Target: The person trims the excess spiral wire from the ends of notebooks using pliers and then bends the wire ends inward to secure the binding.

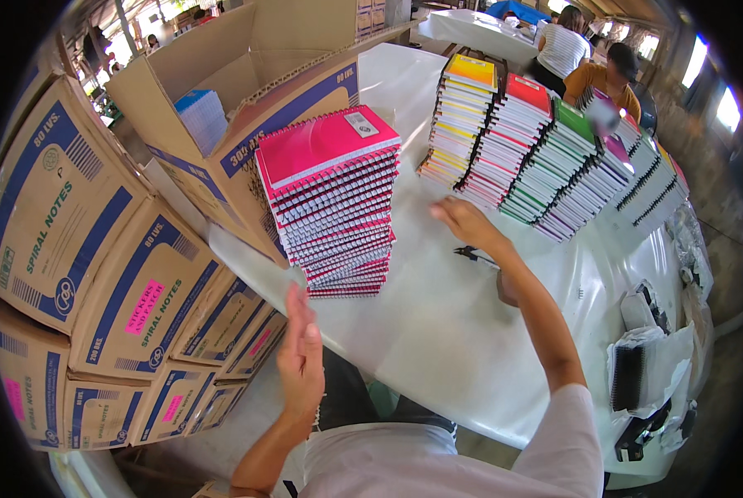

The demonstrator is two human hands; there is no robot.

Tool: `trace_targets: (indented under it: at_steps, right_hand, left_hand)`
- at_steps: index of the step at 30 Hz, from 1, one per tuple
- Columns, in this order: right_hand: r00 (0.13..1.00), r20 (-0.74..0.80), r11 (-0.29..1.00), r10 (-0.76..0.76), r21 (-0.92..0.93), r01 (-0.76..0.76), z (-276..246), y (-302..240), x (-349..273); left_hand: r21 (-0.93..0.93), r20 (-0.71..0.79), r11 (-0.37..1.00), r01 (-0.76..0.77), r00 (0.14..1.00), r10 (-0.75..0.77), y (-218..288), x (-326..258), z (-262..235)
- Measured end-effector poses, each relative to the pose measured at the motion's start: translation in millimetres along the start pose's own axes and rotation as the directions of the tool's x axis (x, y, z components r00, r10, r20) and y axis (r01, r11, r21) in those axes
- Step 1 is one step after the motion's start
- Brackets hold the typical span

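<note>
left hand (301, 361): open, fingers extended, nothing held; fingertips just beside the base of the tall stack of pink spiral notebooks (334, 207), contact cannot be determined. right hand (464, 222): open, nothing seen in its grasp, positioned between that stack and the row of multicoloured notebook stacks (525, 141). the pink stack stands on the white desk (430, 349), slightly uneven, beside an open carton (243, 203). a dark tool (471, 253) lies near the right hand.

Glossy notebook covers (317, 152), matt cardboard boxes (172, 278)
</note>
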State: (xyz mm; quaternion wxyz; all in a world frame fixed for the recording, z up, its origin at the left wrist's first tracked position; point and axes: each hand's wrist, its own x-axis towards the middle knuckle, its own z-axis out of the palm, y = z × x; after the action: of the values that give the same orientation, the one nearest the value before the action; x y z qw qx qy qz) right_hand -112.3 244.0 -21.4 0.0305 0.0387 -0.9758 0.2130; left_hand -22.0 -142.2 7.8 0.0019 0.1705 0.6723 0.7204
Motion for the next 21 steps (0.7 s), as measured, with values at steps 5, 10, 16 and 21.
trace_targets:
  at_steps: [5,10,16,21]
  right_hand:
    - [0.962,0.256,0.454,0.097,0.849,-0.271,37.8,-42.1,93.3]
    - [0.905,0.425,0.226,0.023,0.879,-0.419,61.9,-78.1,104.6]
    - [0.828,0.548,0.218,-0.12,0.828,-0.517,51.6,-67.0,77.7]
    - [0.855,0.506,0.213,-0.116,0.853,-0.476,58.9,-70.0,22.3]
  left_hand:
    - [-0.586,0.048,0.623,0.518,0.789,-0.612,-45.6,-4.8,24.0]
    - [-0.604,-0.088,0.669,0.434,0.797,-0.597,-60.1,24.5,23.8]
    - [-0.415,0.042,0.69,0.593,0.77,-0.637,-48.6,40.9,21.6]
    - [-0.238,0.08,0.722,0.65,0.754,-0.652,-57.6,59.6,10.9]
